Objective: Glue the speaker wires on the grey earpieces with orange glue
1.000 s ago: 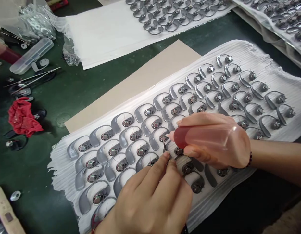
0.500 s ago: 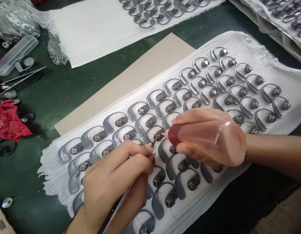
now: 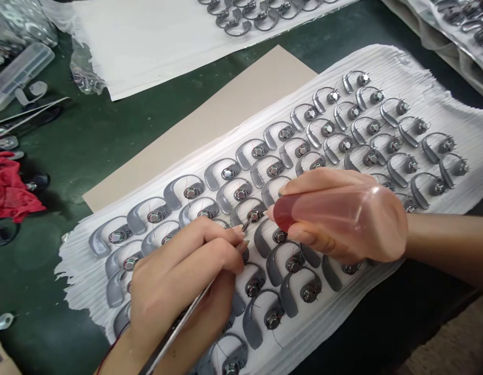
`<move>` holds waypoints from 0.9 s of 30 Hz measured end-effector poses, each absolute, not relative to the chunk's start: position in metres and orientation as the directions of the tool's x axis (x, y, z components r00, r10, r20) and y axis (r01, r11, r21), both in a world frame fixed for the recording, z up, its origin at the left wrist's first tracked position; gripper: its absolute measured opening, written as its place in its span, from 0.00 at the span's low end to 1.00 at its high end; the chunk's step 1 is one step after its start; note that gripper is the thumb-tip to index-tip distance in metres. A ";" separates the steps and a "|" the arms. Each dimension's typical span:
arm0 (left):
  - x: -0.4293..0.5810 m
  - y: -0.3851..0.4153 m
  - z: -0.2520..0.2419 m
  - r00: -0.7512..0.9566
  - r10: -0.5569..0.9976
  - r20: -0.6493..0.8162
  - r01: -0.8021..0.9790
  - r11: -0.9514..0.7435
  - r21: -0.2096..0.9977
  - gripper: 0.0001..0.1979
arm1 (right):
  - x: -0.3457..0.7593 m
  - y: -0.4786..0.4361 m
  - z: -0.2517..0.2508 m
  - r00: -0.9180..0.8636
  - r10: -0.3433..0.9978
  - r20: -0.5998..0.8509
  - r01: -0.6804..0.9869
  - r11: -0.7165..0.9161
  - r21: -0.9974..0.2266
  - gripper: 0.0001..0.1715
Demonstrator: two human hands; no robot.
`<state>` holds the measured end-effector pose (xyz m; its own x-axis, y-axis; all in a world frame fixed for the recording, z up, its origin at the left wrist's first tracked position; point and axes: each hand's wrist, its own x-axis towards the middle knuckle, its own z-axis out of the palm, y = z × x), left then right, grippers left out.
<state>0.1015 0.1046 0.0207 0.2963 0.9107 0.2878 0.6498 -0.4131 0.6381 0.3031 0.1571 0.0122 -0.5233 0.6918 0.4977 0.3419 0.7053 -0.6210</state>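
Observation:
Rows of grey hook-shaped earphone shells, each with a round metal speaker and thin wires, lie on a white foam sheet (image 3: pixel 417 73). My left hand (image 3: pixel 186 281) is closed around tweezers (image 3: pixel 178 333), whose tips reach the speaker of one earphone shell (image 3: pixel 254 214) near the middle. From the right, my right hand (image 3: pixel 319 234) grips a translucent squeeze bottle (image 3: pixel 343 219) with reddish liquid toward its front end. The bottle is tilted, its front pointing left at that same speaker. My fingers partly hide the bottle's nozzle. Both hands cover some of the shells.
A beige board (image 3: pixel 210 125) lies under the foam's far edge. Behind it, another white sheet (image 3: pixel 147 47) carries more earphone parts (image 3: pixel 241 21). On the left are a red cloth (image 3: pixel 12 187), a clear plastic box (image 3: pixel 20 75) and plastic bags (image 3: pixel 20 23). More parts fill a tray at upper right.
The view has shifted slightly. Both hands keep their holds on the tweezers and the bottle, staying at the same earphone shell. The bottle's base has moved a little to the right.

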 end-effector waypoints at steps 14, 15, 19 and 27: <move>0.098 0.109 0.026 0.355 0.895 0.271 0.657 -0.445 0.609 0.12 | 0.308 0.156 0.013 -0.607 0.713 0.352 0.272 0.602 -0.750 0.05; 0.098 0.108 0.027 0.358 0.893 0.272 0.657 -0.448 0.607 0.12 | 0.308 0.156 0.013 -0.597 0.716 0.362 0.278 0.608 -0.744 0.06; 0.098 0.107 0.033 0.372 0.909 0.191 0.673 -0.405 0.619 0.10 | 0.311 0.154 0.011 -0.562 0.746 0.357 0.356 0.607 -0.710 0.07; 0.097 0.108 0.029 0.392 0.891 0.229 0.647 -0.444 0.620 0.11 | 0.308 0.155 0.006 -0.534 0.761 0.369 0.232 0.551 -0.801 0.07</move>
<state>0.0971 0.1084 0.0286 0.3919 0.8912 0.2285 0.6469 -0.4436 0.6203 0.3083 0.1552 0.0062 -0.5344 0.7605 0.3688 0.2317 0.5514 -0.8014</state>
